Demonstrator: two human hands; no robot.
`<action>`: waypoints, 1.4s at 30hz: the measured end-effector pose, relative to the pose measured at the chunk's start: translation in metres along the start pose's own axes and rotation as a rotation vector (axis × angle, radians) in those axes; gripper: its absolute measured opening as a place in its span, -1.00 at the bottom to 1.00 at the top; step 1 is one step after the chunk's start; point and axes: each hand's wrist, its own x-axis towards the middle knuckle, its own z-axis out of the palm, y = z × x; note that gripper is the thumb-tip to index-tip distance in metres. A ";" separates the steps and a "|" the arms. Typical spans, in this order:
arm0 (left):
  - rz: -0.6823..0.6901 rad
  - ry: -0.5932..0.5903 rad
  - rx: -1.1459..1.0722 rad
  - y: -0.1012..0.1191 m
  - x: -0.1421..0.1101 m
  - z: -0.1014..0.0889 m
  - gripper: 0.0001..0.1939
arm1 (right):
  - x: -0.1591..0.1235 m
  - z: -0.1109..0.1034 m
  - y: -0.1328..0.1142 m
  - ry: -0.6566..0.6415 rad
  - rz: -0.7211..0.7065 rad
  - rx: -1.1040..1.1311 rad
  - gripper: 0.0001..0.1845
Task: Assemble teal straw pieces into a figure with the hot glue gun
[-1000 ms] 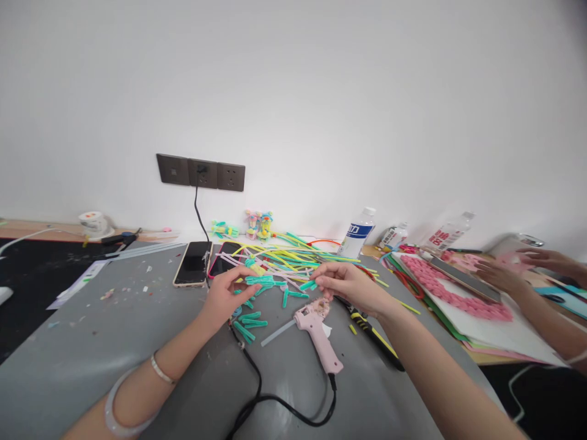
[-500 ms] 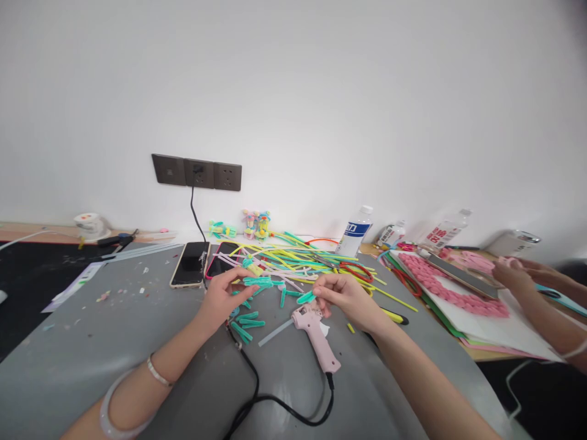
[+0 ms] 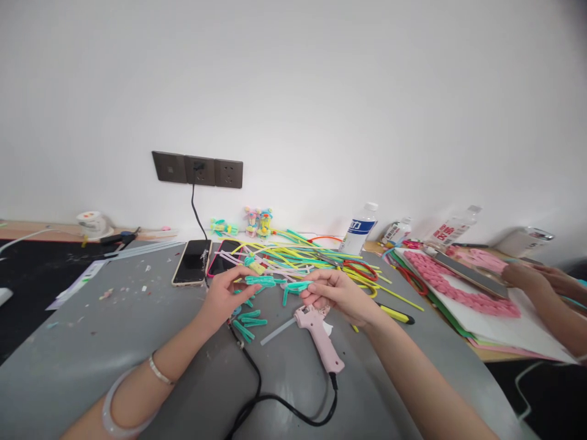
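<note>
Between the fingertips of my left hand (image 3: 225, 297) is a bundle of folded teal pipe cleaners (image 3: 260, 280). My right hand (image 3: 340, 296) pinches a teal pipe cleaner loop (image 3: 297, 286), held level, its tip pointing at the bundle with a small gap between. Below my right hand a pink glue gun (image 3: 321, 340) lies on the grey mat, a clear glue stick (image 3: 277, 332) poking out at its left. Several folded teal pieces (image 3: 246, 324) rest on the mat under my left hand.
Loose yellow, teal and lilac pipe cleaners (image 3: 293, 258) are heaped behind my hands with red-handled scissors (image 3: 361, 269). Two phones (image 3: 192, 264) lie at left, a bottle (image 3: 360, 229) by the wall. A black cord (image 3: 293, 400) loops in front. At right, another person's hands (image 3: 527, 281) work.
My right hand has moved left and slightly up, bringing its teal loop closer to the bundle. My left hand stays almost in place. The view has shifted slightly.
</note>
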 end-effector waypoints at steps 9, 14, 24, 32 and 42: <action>0.004 -0.001 -0.012 0.002 0.000 0.001 -0.84 | -0.004 0.011 0.000 0.008 -0.176 -0.119 -0.64; -0.018 0.001 -0.025 0.002 0.000 0.000 -0.80 | -0.002 0.012 0.001 0.009 -0.201 -0.123 -0.66; -0.065 -0.014 -0.050 0.004 0.000 0.000 -0.82 | -0.002 0.017 -0.008 0.023 -0.254 -0.237 -0.65; -0.116 -0.031 -0.135 0.000 -0.002 0.002 -0.78 | 0.007 0.030 -0.003 0.264 -0.664 -0.511 -0.90; -0.151 -0.098 -0.201 -0.002 -0.003 0.003 -0.74 | 0.008 0.052 -0.012 0.122 -1.039 -0.885 -0.84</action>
